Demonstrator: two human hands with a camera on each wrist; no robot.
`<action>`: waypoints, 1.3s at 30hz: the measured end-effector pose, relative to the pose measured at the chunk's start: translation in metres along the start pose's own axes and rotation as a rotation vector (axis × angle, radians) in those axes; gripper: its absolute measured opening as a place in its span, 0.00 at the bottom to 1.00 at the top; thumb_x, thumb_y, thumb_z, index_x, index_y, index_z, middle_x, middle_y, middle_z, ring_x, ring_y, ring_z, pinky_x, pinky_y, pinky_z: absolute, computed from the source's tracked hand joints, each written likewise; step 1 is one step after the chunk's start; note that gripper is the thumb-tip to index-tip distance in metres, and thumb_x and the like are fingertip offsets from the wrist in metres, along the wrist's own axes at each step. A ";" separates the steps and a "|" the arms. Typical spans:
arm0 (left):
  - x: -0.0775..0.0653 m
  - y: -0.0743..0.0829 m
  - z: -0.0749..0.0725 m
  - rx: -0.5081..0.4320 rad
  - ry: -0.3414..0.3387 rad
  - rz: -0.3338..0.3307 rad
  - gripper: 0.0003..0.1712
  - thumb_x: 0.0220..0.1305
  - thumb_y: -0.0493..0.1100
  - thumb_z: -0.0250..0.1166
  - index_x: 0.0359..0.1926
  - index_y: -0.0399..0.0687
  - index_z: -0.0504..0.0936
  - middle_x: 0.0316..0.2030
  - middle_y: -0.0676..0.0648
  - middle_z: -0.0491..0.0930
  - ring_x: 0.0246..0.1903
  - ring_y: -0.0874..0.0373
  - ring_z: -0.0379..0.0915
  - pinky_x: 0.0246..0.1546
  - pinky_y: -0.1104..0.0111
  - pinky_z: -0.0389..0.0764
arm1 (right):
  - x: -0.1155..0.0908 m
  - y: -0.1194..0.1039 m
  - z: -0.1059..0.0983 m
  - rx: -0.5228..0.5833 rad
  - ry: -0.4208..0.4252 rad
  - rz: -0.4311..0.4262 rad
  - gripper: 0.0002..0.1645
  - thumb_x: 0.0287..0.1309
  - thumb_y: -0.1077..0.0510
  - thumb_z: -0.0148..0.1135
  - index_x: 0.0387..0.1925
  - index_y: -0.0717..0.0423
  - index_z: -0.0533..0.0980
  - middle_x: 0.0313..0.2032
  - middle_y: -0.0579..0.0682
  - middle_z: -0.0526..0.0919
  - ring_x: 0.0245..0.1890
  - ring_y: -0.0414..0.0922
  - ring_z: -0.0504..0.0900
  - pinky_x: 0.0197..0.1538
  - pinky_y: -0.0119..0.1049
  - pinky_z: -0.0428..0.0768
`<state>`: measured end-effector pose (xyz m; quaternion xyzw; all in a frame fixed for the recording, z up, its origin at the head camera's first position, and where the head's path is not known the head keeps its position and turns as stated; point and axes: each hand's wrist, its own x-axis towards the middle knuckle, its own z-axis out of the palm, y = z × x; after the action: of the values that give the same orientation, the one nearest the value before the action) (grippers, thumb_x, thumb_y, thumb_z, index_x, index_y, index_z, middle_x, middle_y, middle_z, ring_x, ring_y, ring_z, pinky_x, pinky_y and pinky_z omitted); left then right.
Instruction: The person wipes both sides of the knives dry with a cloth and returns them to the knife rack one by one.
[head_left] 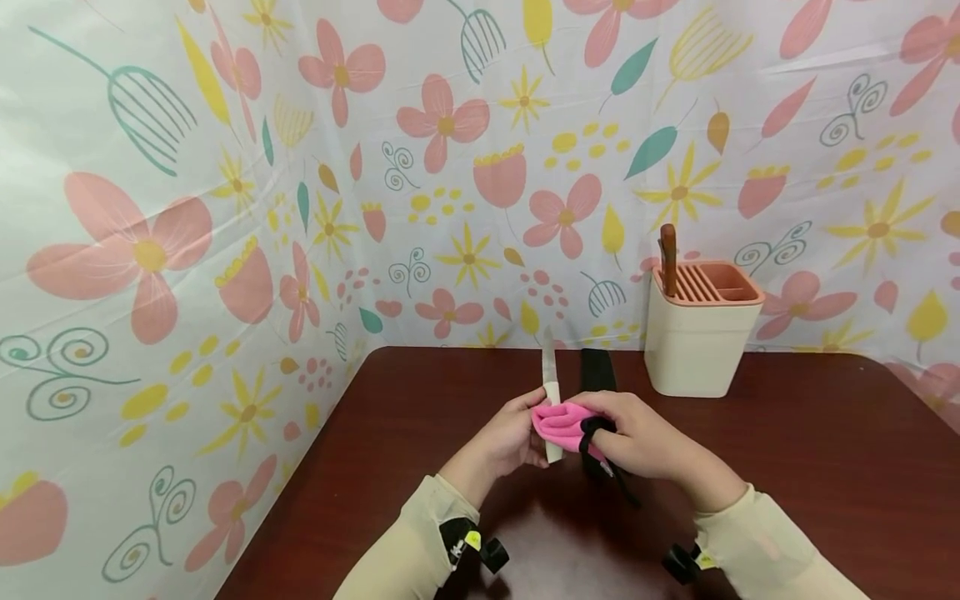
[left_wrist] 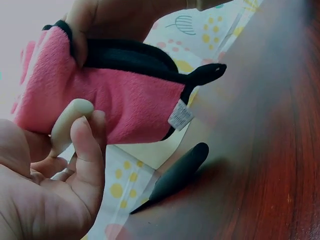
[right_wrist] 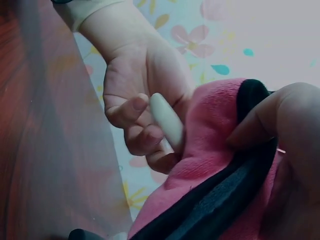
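Note:
My left hand (head_left: pixel 510 435) grips the off-white handle of a knife (head_left: pixel 550 367), its blade pointing away toward the back wall. A pink cloth (head_left: pixel 561 423) with black trim is bunched against that handle, and my right hand (head_left: pixel 641 429) holds it. In the left wrist view the cloth (left_wrist: pixel 125 100) shows a small white label, and the handle end (left_wrist: pixel 70 122) sticks out between the left fingers. The right wrist view shows the handle (right_wrist: pixel 166 120) running under the cloth, with the blade hidden there. Beneath the right hand lies a black knife (head_left: pixel 597 371), partly covered.
Toward the back right of the dark red-brown table (head_left: pixel 435 392) stands a cream knife holder (head_left: pixel 693 350) with a peach slotted top. Brown handles (head_left: pixel 668 258) rise from its left side. A flower-patterned curtain (head_left: pixel 465 208) hangs behind the table and along its left.

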<state>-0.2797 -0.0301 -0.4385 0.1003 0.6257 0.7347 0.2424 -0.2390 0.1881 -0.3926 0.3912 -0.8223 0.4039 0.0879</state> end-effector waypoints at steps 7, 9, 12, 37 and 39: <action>0.000 0.001 -0.003 -0.033 -0.002 -0.030 0.32 0.81 0.48 0.50 0.80 0.48 0.56 0.30 0.52 0.83 0.19 0.62 0.80 0.20 0.69 0.82 | 0.000 -0.007 -0.003 -0.042 -0.068 -0.031 0.30 0.51 0.73 0.56 0.49 0.38 0.81 0.30 0.33 0.80 0.32 0.32 0.77 0.34 0.30 0.79; 0.000 0.001 -0.003 -0.034 -0.007 -0.026 0.30 0.81 0.48 0.49 0.79 0.48 0.59 0.33 0.51 0.82 0.20 0.61 0.80 0.20 0.69 0.82 | 0.000 -0.010 -0.004 -0.044 -0.093 -0.029 0.29 0.52 0.72 0.56 0.48 0.38 0.81 0.30 0.33 0.80 0.31 0.32 0.77 0.34 0.29 0.79; 0.000 0.002 -0.003 -0.024 -0.008 -0.022 0.27 0.81 0.47 0.50 0.76 0.49 0.64 0.35 0.49 0.80 0.22 0.60 0.80 0.20 0.68 0.83 | 0.000 -0.012 -0.005 -0.036 -0.138 -0.016 0.29 0.54 0.72 0.55 0.47 0.37 0.80 0.30 0.34 0.81 0.29 0.32 0.78 0.32 0.30 0.79; 0.002 -0.001 -0.003 -0.030 -0.053 0.004 0.21 0.79 0.44 0.52 0.68 0.48 0.71 0.34 0.48 0.83 0.26 0.59 0.84 0.23 0.64 0.85 | -0.003 -0.020 -0.019 0.132 -0.118 0.024 0.28 0.60 0.72 0.56 0.53 0.40 0.80 0.33 0.41 0.85 0.30 0.37 0.83 0.35 0.33 0.82; 0.002 -0.002 -0.002 -0.026 -0.048 0.000 0.20 0.79 0.45 0.54 0.67 0.51 0.74 0.33 0.47 0.85 0.24 0.57 0.84 0.22 0.63 0.85 | -0.002 -0.017 -0.019 0.097 -0.030 0.050 0.28 0.60 0.72 0.57 0.54 0.40 0.80 0.32 0.41 0.85 0.30 0.38 0.82 0.35 0.33 0.81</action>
<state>-0.2822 -0.0306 -0.4408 0.1151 0.6101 0.7400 0.2585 -0.2287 0.1967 -0.3713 0.3804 -0.8123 0.4396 0.0467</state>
